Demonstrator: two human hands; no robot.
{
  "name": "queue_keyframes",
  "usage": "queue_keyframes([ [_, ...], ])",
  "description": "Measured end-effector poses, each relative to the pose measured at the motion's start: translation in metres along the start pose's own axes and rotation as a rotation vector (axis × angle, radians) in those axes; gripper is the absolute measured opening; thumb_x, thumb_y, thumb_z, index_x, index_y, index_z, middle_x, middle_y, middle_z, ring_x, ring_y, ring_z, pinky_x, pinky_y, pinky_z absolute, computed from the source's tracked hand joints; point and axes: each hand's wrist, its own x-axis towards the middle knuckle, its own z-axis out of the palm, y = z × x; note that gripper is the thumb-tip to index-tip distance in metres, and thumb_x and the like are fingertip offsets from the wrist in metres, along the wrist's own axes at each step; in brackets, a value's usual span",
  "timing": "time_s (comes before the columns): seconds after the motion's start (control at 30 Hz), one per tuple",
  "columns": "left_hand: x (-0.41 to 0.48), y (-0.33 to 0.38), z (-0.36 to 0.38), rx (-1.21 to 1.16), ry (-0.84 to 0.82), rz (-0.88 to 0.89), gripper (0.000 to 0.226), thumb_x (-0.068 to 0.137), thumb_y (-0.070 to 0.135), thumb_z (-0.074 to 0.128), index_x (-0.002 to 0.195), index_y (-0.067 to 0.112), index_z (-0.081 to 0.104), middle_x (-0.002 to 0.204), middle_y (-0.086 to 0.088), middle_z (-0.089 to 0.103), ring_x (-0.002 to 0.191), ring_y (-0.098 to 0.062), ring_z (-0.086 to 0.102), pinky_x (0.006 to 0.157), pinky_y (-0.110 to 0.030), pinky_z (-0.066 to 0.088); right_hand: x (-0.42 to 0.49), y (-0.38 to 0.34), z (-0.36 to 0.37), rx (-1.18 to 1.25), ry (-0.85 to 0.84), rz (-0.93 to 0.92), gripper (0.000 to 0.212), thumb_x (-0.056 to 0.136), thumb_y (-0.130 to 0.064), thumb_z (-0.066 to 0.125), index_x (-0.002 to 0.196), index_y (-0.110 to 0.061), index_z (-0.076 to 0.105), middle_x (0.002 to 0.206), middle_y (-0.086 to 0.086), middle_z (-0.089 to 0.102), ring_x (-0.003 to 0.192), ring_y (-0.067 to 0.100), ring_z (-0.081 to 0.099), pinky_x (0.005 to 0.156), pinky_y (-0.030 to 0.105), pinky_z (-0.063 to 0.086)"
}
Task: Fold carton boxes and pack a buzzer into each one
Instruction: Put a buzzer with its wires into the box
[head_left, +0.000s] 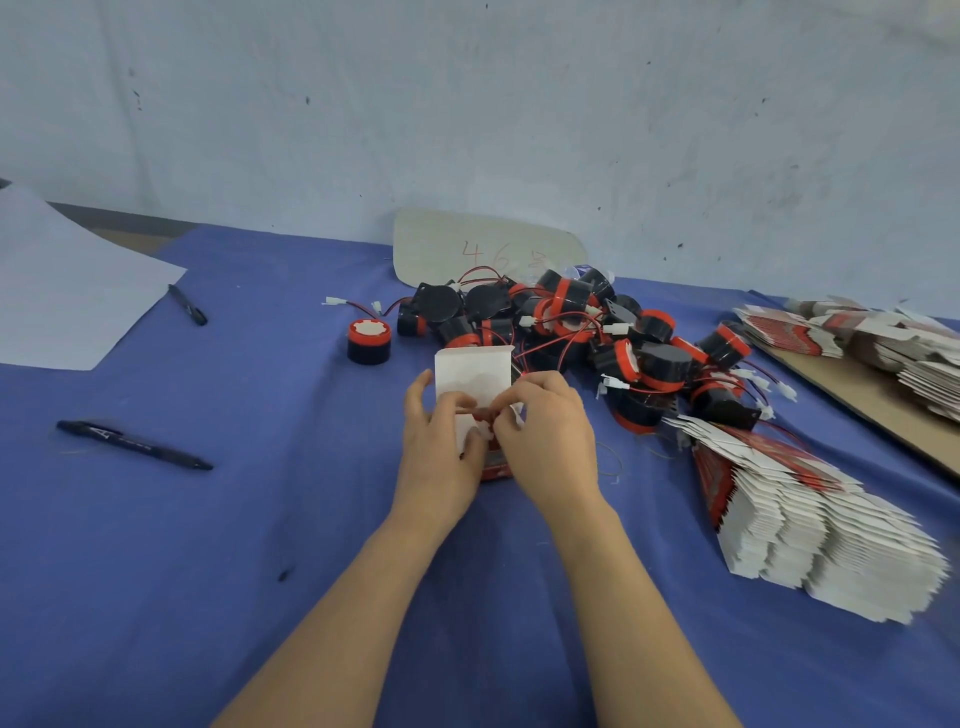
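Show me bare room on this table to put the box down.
Bare blue cloth lies between the nearer pen and the left hand holding the box, in front of the lone buzzer. Right of the right hand it is crowded: buzzer pile, then fanned flat cartons.

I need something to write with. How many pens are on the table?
2: one pen beside the white paper, far left; the other pen nearer the camera. None seem hidden.
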Motion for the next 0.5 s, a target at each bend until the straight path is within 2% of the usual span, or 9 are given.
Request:
queue_keyframes([
  [0.07,0.000,-0.001,0.000,0.031,-0.008,0.022,0.024,0.092,0.007,0.053,0.113,0.017,0.061,0.156,-0.001,0.012,0.124,-0.018,0.043,0.093,-0.019,0.035,-0.002,0.001,0.001,0.047,-0.036,0.002,0.019,0.089,-0.012,0.053,0.091,-0.018,0.070,0.108,-0.011,0.049,0.091,0.009,0.048,0.063,0.023,0.040],
  [0.13,0.000,-0.003,-0.001,0.051,-0.028,0.050,0.026,0.093,0.006,0.052,0.111,0.017,0.067,0.155,0.000,0.015,0.119,-0.021,0.047,0.096,-0.024,0.040,-0.003,0.003,-0.001,0.116,0.005,0.018,0.020,0.090,-0.009,0.050,0.096,-0.014,0.069,0.109,-0.007,0.053,0.082,0.011,0.051,0.065,0.024,0.045],
  [0.2,0.000,-0.003,-0.001,0.057,-0.041,0.081,0.030,0.092,0.005,0.051,0.109,0.020,0.071,0.154,0.002,0.017,0.121,-0.023,0.046,0.099,-0.032,0.043,-0.001,0.011,-0.007,0.170,0.098,0.074,0.024,0.091,-0.003,0.047,0.101,-0.012,0.067,0.109,0.000,0.057,0.084,0.015,0.053,0.071,0.029,0.046],
  [0.27,0.000,-0.005,-0.001,0.103,-0.031,0.114,0.032,0.092,0.007,0.051,0.109,0.024,0.071,0.155,0.005,0.016,0.126,-0.023,0.041,0.102,-0.030,0.041,0.000,0.018,-0.012,0.205,0.095,0.145,0.027,0.090,0.000,0.045,0.100,-0.011,0.068,0.107,0.004,0.059,0.083,0.016,0.053,0.068,0.024,0.042],
  [0.37,0.000,-0.008,0.000,0.204,-0.042,0.161,0.035,0.093,0.011,0.049,0.113,0.032,0.069,0.159,0.004,0.007,0.133,-0.023,0.029,0.105,-0.029,0.034,0.000,0.021,-0.012,0.165,-0.057,0.179,0.024,0.090,-0.007,0.049,0.095,-0.014,0.071,0.091,0.000,0.062,0.067,0.009,0.050,0.049,0.010,0.037],
  [0.5,-0.001,-0.010,-0.001,0.281,-0.063,0.194,0.034,0.094,0.014,0.051,0.114,0.035,0.068,0.161,-0.001,-0.003,0.129,-0.023,0.027,0.104,-0.035,0.033,0.000,0.021,-0.012,0.123,-0.279,0.125,0.012,0.090,-0.028,0.061,0.089,-0.021,0.071,0.081,-0.009,0.060,0.066,-0.001,0.051,0.050,0.007,0.039],
])
